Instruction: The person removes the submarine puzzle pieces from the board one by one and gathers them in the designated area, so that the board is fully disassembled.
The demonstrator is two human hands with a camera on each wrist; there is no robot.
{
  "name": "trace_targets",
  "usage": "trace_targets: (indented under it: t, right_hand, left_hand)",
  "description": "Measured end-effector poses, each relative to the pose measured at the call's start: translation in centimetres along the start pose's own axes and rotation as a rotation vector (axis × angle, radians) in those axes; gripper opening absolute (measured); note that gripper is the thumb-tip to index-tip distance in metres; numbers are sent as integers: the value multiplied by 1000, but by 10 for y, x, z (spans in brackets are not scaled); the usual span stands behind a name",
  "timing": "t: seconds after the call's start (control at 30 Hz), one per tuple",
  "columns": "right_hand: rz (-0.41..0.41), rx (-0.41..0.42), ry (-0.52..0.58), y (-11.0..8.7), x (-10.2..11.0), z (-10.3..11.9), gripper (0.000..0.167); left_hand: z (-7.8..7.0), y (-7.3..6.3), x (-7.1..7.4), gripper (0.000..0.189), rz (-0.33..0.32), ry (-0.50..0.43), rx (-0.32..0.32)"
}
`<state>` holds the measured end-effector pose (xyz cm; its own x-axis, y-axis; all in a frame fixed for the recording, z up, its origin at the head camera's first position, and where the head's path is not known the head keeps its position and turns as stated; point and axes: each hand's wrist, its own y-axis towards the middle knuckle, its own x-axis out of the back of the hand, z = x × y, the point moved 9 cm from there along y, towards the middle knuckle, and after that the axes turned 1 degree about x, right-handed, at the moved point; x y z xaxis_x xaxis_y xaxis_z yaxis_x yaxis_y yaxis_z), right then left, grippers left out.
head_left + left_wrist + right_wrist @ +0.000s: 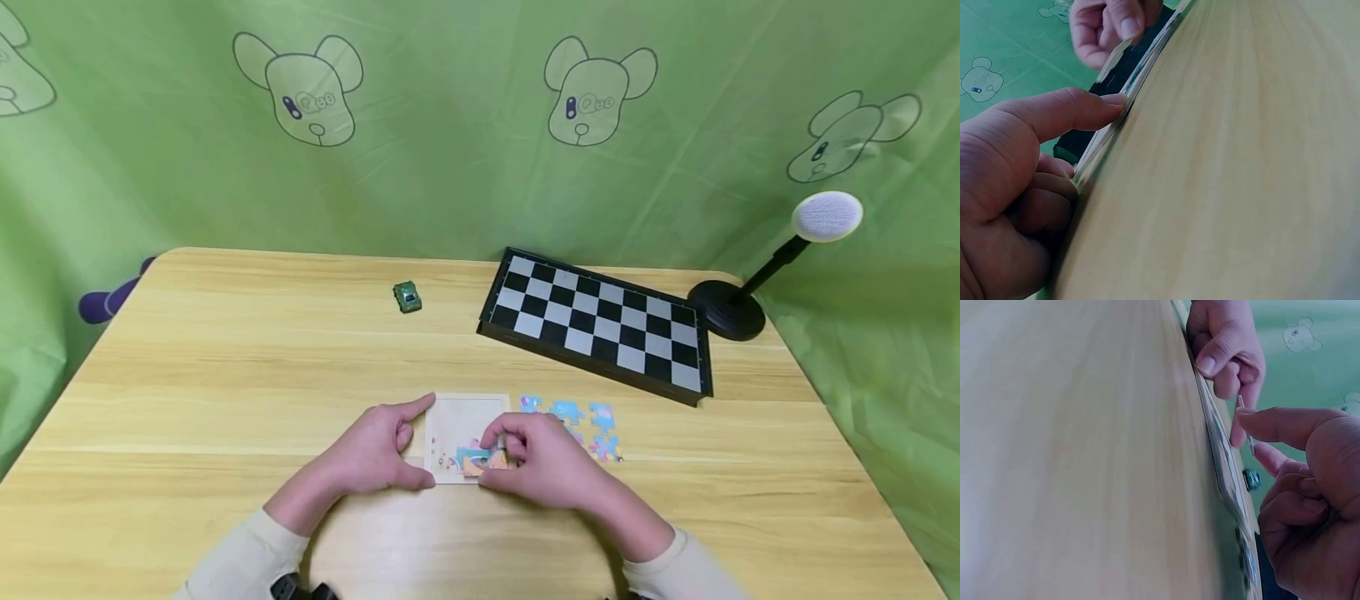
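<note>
On the table lies a pale square puzzle board [453,421], with fitted pieces along its near side. My left hand [378,446] holds the board at its left edge, index finger at the far corner and thumb at the near one. My right hand [551,462] pinches a puzzle piece [1249,442] between thumb and index finger. That piece is raised and tilted above the board's near right part, its other fingers curled behind. Loose puzzle pieces [567,412], several of them blue and pink, lie right of the board, partly hidden by the right hand.
A black-and-white chessboard [592,321] lies at the back right, close to a black-based lamp [727,308]. Toward the back middle sits a small green toy car [407,297]. A green curtain [450,125] hangs behind the wooden table [225,358].
</note>
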<state>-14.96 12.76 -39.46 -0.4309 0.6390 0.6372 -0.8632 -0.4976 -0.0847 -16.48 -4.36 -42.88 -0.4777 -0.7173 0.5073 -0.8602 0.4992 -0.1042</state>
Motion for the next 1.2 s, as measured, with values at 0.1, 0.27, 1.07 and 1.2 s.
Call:
trace_targets:
  t: [0.1,0.27,1.07,1.2]
  right_hand:
    - [-21,-25,9,-11,9,-7,27]
    - [-51,-59,-7,-28,23,-21,28]
    - [-6,-87,-9,-52,32,-45,30]
    - [-31,-64,-3,-44,33,-40,29]
  left_hand:
    - [0,0,0,105,1,1,-1]
    - [-1,0,-1,105,1,-1,1]
    - [0,0,-2,105,5,-5,10]
    - [0,-1,-2,105,2,-9,12]
